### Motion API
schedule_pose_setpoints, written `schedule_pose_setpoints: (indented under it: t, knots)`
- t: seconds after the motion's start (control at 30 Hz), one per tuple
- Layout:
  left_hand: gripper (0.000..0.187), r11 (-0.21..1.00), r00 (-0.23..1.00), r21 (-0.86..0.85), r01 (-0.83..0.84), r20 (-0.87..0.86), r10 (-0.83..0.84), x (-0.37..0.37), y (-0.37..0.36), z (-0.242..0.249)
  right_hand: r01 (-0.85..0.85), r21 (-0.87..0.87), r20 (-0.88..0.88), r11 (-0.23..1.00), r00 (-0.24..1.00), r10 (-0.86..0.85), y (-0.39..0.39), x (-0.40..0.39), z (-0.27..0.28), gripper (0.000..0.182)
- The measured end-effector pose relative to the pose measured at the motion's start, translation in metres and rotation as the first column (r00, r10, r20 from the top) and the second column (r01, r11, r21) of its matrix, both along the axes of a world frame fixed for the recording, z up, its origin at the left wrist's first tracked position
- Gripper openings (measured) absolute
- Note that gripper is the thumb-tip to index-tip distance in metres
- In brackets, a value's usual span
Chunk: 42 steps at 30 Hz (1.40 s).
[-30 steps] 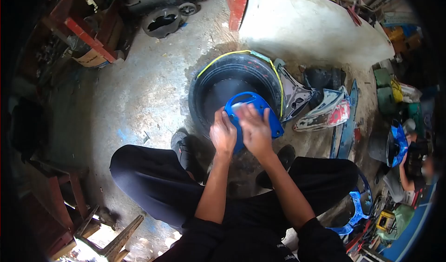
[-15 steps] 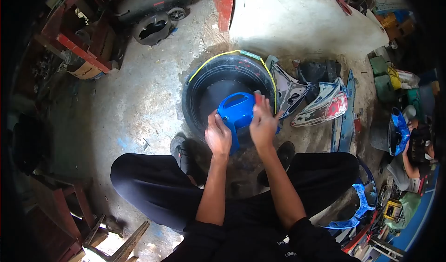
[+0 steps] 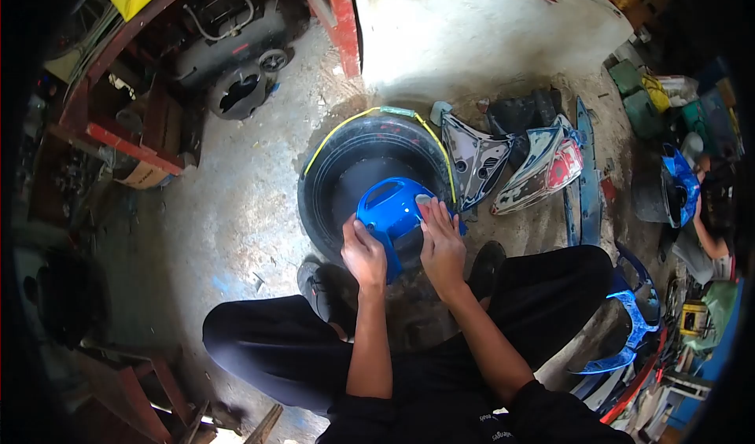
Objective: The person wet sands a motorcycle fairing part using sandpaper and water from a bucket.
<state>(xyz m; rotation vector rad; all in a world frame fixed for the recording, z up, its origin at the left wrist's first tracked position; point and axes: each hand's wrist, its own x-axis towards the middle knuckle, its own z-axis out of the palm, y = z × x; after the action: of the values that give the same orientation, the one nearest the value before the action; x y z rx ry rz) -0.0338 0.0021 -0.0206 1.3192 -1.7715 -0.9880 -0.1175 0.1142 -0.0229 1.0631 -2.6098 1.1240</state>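
A glossy blue plastic part (image 3: 397, 212) with an oval opening is held over a round black tub (image 3: 314, 208) with a yellow handle. My left hand (image 3: 365, 253) grips its left edge, fingers wrapped round it. On the part's right side lies my right hand (image 3: 442, 243), fingers together over a small grey and red pad (image 3: 423, 202) pressed to the surface. Dark water seems to fill the bottom of the tub.
Sanded panels (image 3: 543, 169) lie right of the tub, beside a long blue strip (image 3: 583, 176). A blue frame (image 3: 629, 334) is at lower right. Another person's arm (image 3: 710, 235) holds a blue piece (image 3: 683, 184) at far right. A white panel (image 3: 480, 31) stands behind.
The view has shifted. My right hand and the pad have moved down onto the blue part, and the hand's fingers now lie closer together. My left hand keeps its grip.
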Motion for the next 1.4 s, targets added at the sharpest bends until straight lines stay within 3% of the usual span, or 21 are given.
schedule_pose_setpoints:
  t: [0.13, 0.23, 0.3, 0.33, 0.37, 0.43, 0.47, 0.5, 0.57, 0.7, 0.77, 0.83, 0.87, 0.93, 1.07, 1.1, 1.17, 1.23, 1.3, 1.33, 1.4]
  knots:
    - [0.026, 0.998, 1.0, -0.068, 0.011, 0.004, -0.011, 0.004, 0.002, -0.002, -0.131, -0.047, -0.101, 0.99, 0.987, 0.126, -0.044, -0.012, 0.022, 0.035]
    - [0.026, 0.997, 0.999, -0.067, 0.035, 0.001, -0.035, 0.003, 0.001, 0.001, -0.402, -0.008, -0.044, 0.915, 0.915, 0.402, -0.047, -0.005, 0.019, 0.04]
    - [0.027, 0.991, 1.0, -0.135, 0.015, 0.013, -0.013, 0.002, 0.001, 0.0, -0.14, -0.031, -0.119, 0.99, 0.984, 0.135, -0.038, -0.025, 0.009, 0.045]
    - [0.028, 0.99, 1.0, -0.139, 0.01, 0.023, -0.007, 0.002, 0.002, -0.002, 0.089, -0.075, 0.045, 0.993, 0.995, -0.085, -0.038, -0.024, 0.005, 0.044]
    - [0.028, 0.99, 1.0, -0.141, 0.016, 0.024, -0.013, 0.002, 0.002, -0.003, 0.095, -0.078, 0.046, 0.992, 0.995, -0.091, -0.033, -0.02, 0.001, 0.044]
    - [0.027, 0.998, 1.0, -0.068, 0.004, 0.021, -0.003, 0.002, 0.002, -0.001, -0.336, -0.007, -0.072, 0.942, 0.94, 0.335, -0.024, -0.007, 0.01, 0.041]
    - [0.027, 0.997, 1.0, -0.07, 0.012, 0.027, -0.01, 0.003, 0.004, 0.001, -0.413, -0.021, -0.025, 0.911, 0.911, 0.412, -0.025, -0.001, 0.001, 0.042]
    - [0.029, 0.999, 0.999, -0.047, 0.013, 0.043, -0.011, 0.003, 0.006, 0.006, -0.406, -0.031, -0.024, 0.913, 0.914, 0.406, -0.027, -0.004, 0.002, 0.042]
    - [0.032, 0.999, 0.999, -0.042, 0.004, 0.045, -0.003, 0.001, 0.005, 0.012, -0.002, -0.091, 0.042, 0.996, 0.999, 0.005, -0.037, -0.013, 0.004, 0.044]
    - [0.028, 0.992, 1.0, -0.126, 0.027, 0.005, -0.026, 0.002, 0.001, -0.003, -0.327, 0.106, -0.13, 0.939, 0.932, 0.339, -0.027, -0.012, 0.012, 0.044]
    - [0.029, 0.994, 0.999, -0.112, 0.005, 0.04, -0.001, 0.002, 0.003, 0.002, 0.029, -0.046, 0.057, 0.999, 0.998, -0.026, -0.034, -0.022, 0.007, 0.042]
    - [0.029, 0.994, 0.999, -0.107, 0.018, 0.042, -0.013, 0.004, 0.004, 0.007, -0.298, -0.008, -0.057, 0.955, 0.953, 0.297, -0.026, -0.012, 0.013, 0.042]
    - [0.03, 0.998, 0.999, -0.059, 0.017, 0.052, -0.014, 0.003, 0.006, 0.009, -0.292, -0.006, -0.055, 0.956, 0.955, 0.291, -0.023, -0.017, 0.012, 0.042]
    - [0.032, 0.997, 0.999, -0.076, 0.006, 0.032, -0.004, 0.001, 0.005, 0.008, 0.016, -0.093, 0.169, 0.996, 0.986, 0.0, -0.025, -0.034, 0.012, 0.045]
    - [0.032, 0.999, 0.998, -0.034, 0.012, 0.056, -0.01, 0.002, 0.007, 0.005, -0.353, 0.005, -0.042, 0.936, 0.935, 0.353, -0.022, -0.01, 0.009, 0.042]
    - [0.032, 1.0, 0.999, -0.028, 0.015, 0.048, -0.014, 0.001, 0.008, 0.009, -0.353, 0.008, -0.046, 0.936, 0.935, 0.353, -0.023, -0.017, 0.007, 0.042]
    - [0.032, 0.999, 0.999, -0.033, 0.003, 0.045, -0.002, 0.002, 0.003, 0.009, 0.051, -0.093, 0.125, 0.994, 0.991, -0.039, -0.036, -0.033, 0.003, 0.035]
    - [0.028, 0.984, 0.999, -0.177, 0.005, 0.039, 0.002, 0.002, 0.003, 0.001, -0.053, -0.095, 0.047, 0.994, 0.997, 0.058, -0.032, -0.023, 0.011, 0.026]
    - [0.028, 0.995, 1.0, -0.1, 0.014, -0.007, -0.015, 0.0, 0.005, 0.0, -0.259, -0.112, 0.049, 0.959, 0.963, 0.266, -0.029, -0.024, 0.018, 0.021]
    - [0.028, 0.994, 1.0, -0.107, 0.015, 0.001, -0.015, 0.001, 0.006, 0.002, -0.125, -0.131, -0.006, 0.983, 0.992, 0.126, -0.029, -0.034, 0.006, 0.038]
    - [0.027, 0.989, 1.0, -0.149, 0.005, -0.003, -0.005, 0.002, 0.004, 0.001, -0.094, -0.119, 0.038, 0.988, 0.994, 0.099, -0.031, -0.033, 0.003, 0.037]
